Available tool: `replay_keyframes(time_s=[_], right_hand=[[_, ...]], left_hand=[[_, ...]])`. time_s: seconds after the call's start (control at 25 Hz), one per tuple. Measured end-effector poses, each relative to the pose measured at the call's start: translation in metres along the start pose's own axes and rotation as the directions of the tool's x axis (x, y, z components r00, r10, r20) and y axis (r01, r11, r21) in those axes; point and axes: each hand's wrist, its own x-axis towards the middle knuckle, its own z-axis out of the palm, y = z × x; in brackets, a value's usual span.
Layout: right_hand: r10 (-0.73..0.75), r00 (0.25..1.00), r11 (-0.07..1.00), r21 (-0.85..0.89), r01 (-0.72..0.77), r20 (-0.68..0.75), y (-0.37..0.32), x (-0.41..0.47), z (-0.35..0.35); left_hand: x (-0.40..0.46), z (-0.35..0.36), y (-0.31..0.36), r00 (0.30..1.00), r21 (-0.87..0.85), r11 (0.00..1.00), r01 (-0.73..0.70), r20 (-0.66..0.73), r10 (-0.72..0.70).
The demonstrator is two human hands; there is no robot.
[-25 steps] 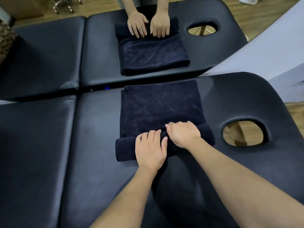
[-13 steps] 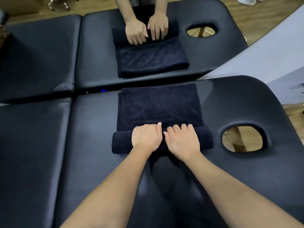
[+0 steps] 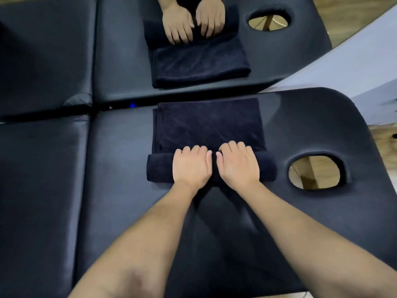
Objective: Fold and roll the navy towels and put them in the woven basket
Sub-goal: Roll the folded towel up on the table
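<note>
Head view: both hands (image 3: 214, 166) curled over half-rolled navy towel (image 3: 208, 125); rolling unfinished, woven basket unseen.

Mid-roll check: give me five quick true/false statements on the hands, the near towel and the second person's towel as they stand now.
1. Both hands, left hand and right hand, rest on the rolled part of the near towel. True.
2. The near towel is fully rolled. False: a flat part lies beyond the roll.
3. The second person's hands are on the far towel. True.
4. The face hole lies left of the near towel. False: it lies to its right.
5. A woven basket stands beside the near towel. False: none is in view.
</note>
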Motion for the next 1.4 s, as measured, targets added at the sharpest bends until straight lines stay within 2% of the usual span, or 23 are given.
replay_keyframes(time_s=[0.08,0.28,0.36,0.44,0.56,0.68,0.76,0.84,0.92,0.96,1.16,1.32,1.4], right_hand=[[0.051,0.993,0.999,0.000,-0.051,-0.105,-0.008,-0.018,0.008],[0.009,0.998,0.998,-0.057,-0.012,-0.057,-0.007,0.002,0.006],[-0.044,0.999,0.997,-0.060,0.045,0.021,-0.002,0.019,0.001],[-0.090,0.989,0.994,-0.055,0.097,0.113,0.000,0.032,-0.006],[-0.142,0.961,0.990,0.027,0.140,0.239,0.006,0.055,-0.010],[-0.111,0.905,0.988,0.141,0.057,0.410,0.009,0.071,-0.015],[-0.058,0.940,0.990,0.142,0.011,0.337,0.011,0.071,-0.013],[0.012,0.995,0.995,0.099,-0.022,0.100,0.006,0.055,-0.008],[0.051,0.997,0.999,0.020,-0.050,-0.053,-0.001,0.037,-0.003],[0.047,0.997,0.999,-0.002,-0.047,-0.066,-0.004,0.031,-0.002],[-0.018,0.999,0.998,-0.059,0.016,-0.028,0.000,0.045,-0.001],[-0.076,0.983,0.996,-0.032,0.083,0.164,0.006,0.076,-0.012],[-0.103,0.964,0.995,0.038,0.097,0.245,0.009,0.092,-0.017]], left_hand=[[0.016,-0.006,0.000,0.995,0.000,1.000,-0.023,0.092,0.023],[0.039,-0.008,-0.004,0.972,-0.091,0.996,0.002,0.235,0.020],[0.036,-0.010,-0.003,0.980,-0.118,0.992,0.049,0.196,-0.026],[0.024,-0.011,0.000,0.996,-0.134,0.988,0.074,0.068,-0.065],[-0.001,-0.001,0.006,0.995,-0.132,0.990,0.038,-0.083,-0.049],[0.009,0.002,0.004,0.997,-0.095,0.995,0.034,-0.071,-0.041],[0.030,-0.003,0.002,1.000,-0.063,0.998,0.014,0.008,-0.013],[0.047,-0.010,0.000,0.996,-0.061,0.998,0.003,0.084,0.002],[0.057,-0.013,-0.001,0.991,-0.070,0.998,-0.011,0.133,0.021],[0.061,-0.014,-0.002,0.988,-0.075,0.997,-0.024,0.151,0.035],[0.071,-0.016,-0.003,0.983,-0.151,0.987,0.055,0.184,-0.027],[0.048,-0.017,0.006,0.993,-0.131,0.985,0.113,-0.021,-0.117],[0.035,-0.012,0.009,0.992,-0.095,0.991,0.094,-0.073,-0.102]])
